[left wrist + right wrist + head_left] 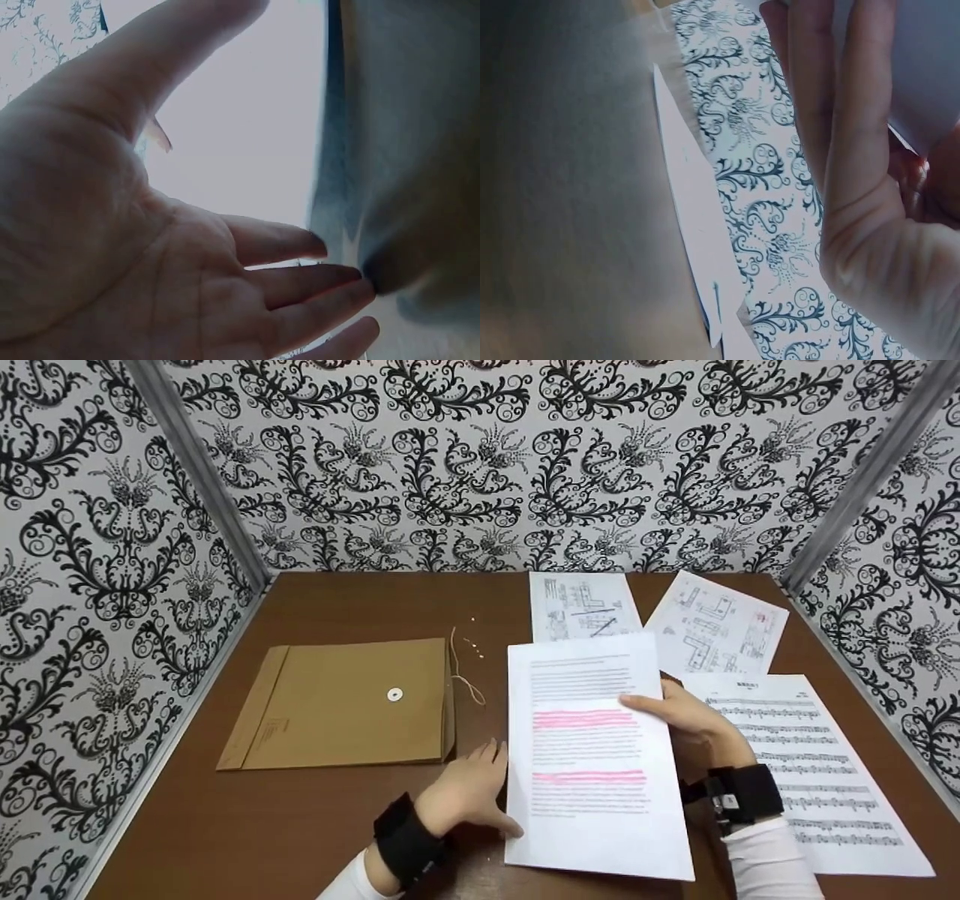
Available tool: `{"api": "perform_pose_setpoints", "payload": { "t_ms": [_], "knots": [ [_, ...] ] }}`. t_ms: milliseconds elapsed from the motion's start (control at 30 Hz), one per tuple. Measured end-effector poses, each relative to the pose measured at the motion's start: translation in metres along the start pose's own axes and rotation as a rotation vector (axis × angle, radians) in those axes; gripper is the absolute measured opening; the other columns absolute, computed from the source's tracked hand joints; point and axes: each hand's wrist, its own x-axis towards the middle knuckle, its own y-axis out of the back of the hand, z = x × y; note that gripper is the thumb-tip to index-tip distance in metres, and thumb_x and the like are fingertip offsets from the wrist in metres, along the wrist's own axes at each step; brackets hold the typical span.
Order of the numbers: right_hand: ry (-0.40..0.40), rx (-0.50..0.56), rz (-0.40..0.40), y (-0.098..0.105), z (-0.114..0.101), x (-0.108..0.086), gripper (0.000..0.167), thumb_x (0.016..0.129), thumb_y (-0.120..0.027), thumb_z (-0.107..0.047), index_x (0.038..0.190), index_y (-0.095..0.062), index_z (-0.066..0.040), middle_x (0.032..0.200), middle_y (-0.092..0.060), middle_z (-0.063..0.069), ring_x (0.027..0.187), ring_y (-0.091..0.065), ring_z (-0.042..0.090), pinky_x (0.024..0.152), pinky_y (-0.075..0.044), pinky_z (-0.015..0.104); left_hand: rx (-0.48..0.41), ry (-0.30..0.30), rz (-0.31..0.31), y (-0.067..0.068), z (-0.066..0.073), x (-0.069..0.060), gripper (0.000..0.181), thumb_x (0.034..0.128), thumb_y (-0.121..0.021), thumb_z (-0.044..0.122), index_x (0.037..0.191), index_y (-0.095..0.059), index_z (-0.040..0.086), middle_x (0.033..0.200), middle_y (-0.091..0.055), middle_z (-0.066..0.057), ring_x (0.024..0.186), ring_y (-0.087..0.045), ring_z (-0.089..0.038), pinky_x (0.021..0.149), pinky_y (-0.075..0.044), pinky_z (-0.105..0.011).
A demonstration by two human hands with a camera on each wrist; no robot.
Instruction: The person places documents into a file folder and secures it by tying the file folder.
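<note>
A white printed paper (585, 832) with pink highlighted lines is held above the brown table. I cannot tell whether it is one sheet or several. My right hand (697, 716) grips its right edge, thumb on the printed face and fingers behind; the right wrist view shows those fingers (859, 112) stretched along the underside. Beside the left edge is my left hand (469, 791), its fingers spread and fairly straight, thumb close to the margin. In the left wrist view, the palm (172, 277) faces the bright paper (247, 142). Whether it touches is unclear.
To the left lies a brown envelope (337, 712) with a white button (394, 694) and a loose string (469, 690). Two technical drawings lie behind, one upright (585, 600) and one slanted (720, 622). Sheet music (810, 757) lies at right. Patterned walls (465, 465) enclose the table.
</note>
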Motion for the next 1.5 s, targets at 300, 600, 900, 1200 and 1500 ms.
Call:
{"api": "perform_pose_setpoints", "payload": {
  "t_ms": [300, 600, 900, 1200, 1500],
  "knots": [
    [0.002, 0.052, 0.034, 0.002, -0.006, -0.004, 0.028, 0.107, -0.048, -0.009, 0.132, -0.059, -0.014, 0.111, -0.078, 0.003, 0.094, -0.079, 0.022, 0.080, -0.064, 0.039, -0.125, -0.009, 0.036, 0.005, -0.006, 0.003, 0.097, 0.0842, -0.074, 0.062, 0.156, -0.040, 0.007, 0.160, -0.043, -0.023, 0.147, -0.047, -0.038, 0.115, -0.046, -0.053],
    [-0.003, 0.046, 0.088, 0.000, -0.009, -0.005, 0.028, 0.108, -0.047, -0.014, 0.135, -0.058, -0.015, 0.108, -0.079, 0.002, 0.091, -0.080, 0.020, 0.076, -0.064, 0.036, -0.372, -0.097, 0.104, 0.021, -0.020, 0.003, 0.069, 0.0965, -0.069, 0.040, 0.152, -0.045, 0.007, 0.151, -0.055, -0.018, 0.135, -0.059, -0.033, 0.109, -0.051, -0.050],
    [0.041, 0.080, 0.175, -0.013, -0.013, 0.002, 0.038, 0.108, -0.050, -0.015, 0.144, -0.046, -0.006, 0.110, -0.078, 0.001, 0.094, -0.079, 0.020, 0.079, -0.064, 0.036, -0.759, -0.164, 0.167, 0.026, -0.033, 0.012, 0.048, 0.1065, -0.049, 0.012, 0.152, -0.038, -0.001, 0.147, -0.055, -0.025, 0.126, -0.063, -0.035, 0.096, -0.057, -0.049],
    [0.051, 0.059, 0.303, -0.025, -0.019, 0.006, 0.048, 0.107, -0.053, -0.016, 0.148, -0.037, 0.003, 0.104, -0.078, -0.004, 0.090, -0.079, 0.016, 0.076, -0.064, 0.033, -0.882, -0.153, 0.301, 0.027, -0.039, 0.019, 0.041, 0.1071, -0.043, 0.007, 0.146, -0.040, -0.007, 0.130, -0.060, -0.027, 0.109, -0.063, -0.031, 0.094, -0.052, -0.043],
    [0.040, 0.077, 0.313, -0.029, -0.024, 0.005, 0.056, 0.107, -0.051, -0.016, 0.153, -0.028, 0.007, 0.106, -0.077, -0.006, 0.092, -0.079, 0.014, 0.077, -0.064, 0.032, -1.044, -0.182, 0.256, 0.032, -0.051, 0.021, 0.043, 0.1071, -0.043, 0.007, 0.147, -0.039, -0.007, 0.109, -0.070, -0.033, 0.077, -0.070, -0.013, 0.064, -0.056, -0.024]
  ]
}}
